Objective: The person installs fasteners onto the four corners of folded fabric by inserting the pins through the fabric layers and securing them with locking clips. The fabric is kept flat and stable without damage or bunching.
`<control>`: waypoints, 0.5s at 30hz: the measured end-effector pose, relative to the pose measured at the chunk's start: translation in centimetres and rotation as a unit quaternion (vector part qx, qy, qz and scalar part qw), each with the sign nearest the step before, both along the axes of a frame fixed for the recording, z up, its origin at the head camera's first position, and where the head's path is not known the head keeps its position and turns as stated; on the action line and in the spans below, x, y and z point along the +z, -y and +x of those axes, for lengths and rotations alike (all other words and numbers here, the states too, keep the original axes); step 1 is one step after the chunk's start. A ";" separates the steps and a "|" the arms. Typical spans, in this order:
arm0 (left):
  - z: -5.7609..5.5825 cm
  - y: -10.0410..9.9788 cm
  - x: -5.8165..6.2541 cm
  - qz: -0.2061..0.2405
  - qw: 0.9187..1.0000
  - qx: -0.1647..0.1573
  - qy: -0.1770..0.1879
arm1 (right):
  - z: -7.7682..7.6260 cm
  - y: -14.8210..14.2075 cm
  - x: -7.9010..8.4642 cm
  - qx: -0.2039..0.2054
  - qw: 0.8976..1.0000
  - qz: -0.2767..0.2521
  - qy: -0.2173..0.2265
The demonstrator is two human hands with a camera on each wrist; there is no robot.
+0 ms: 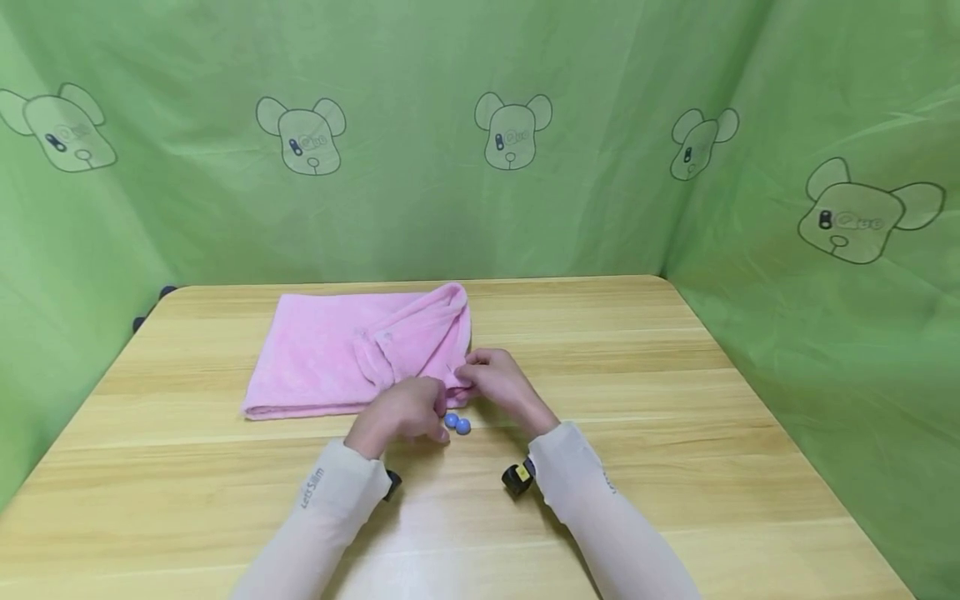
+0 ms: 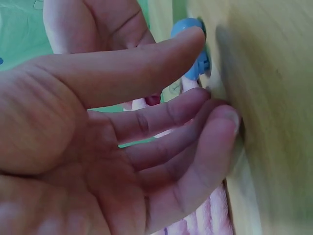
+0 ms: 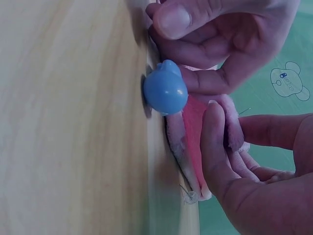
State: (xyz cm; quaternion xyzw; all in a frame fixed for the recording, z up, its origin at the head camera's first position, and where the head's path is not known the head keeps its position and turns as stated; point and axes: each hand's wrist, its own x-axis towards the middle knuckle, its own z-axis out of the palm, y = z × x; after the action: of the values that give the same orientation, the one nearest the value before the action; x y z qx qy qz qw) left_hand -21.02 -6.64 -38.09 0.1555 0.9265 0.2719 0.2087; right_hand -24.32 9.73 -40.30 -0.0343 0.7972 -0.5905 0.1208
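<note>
A pink plush cloth (image 1: 322,350) lies folded on the table, its right side gathered into a raised fold. My right hand (image 1: 497,382) pinches the cloth's near right edge between thumb and fingers; a red inner layer (image 3: 195,129) shows there in the right wrist view. My left hand (image 1: 405,408) is beside it, fingers loosely bent, near the cloth's front edge and the tabletop, with nothing visible in its grasp. Two small, glossy blue balls (image 1: 462,426) sit together on the table between the hands, close to the left thumb.
The wooden table (image 1: 637,500) carries all of this. A small clear disc (image 3: 190,197) with a thin, pin-like piece shows at the cloth's edge. Green curtains (image 1: 420,208) with printed bear faces enclose the back and sides.
</note>
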 end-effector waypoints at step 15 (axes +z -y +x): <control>0.0 -0.8 -0.6 0.017 0.999 -0.006 -0.031 | -0.1 0.1 0.0 -0.003 1.000 -0.009 -0.008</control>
State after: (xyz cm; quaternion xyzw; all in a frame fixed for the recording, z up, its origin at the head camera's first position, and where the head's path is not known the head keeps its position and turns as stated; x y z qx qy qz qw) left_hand -21.04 -5.87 -38.65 0.1728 0.9268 0.2817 0.1786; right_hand -24.40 9.63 -40.27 -0.0372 0.7929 -0.5977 0.1124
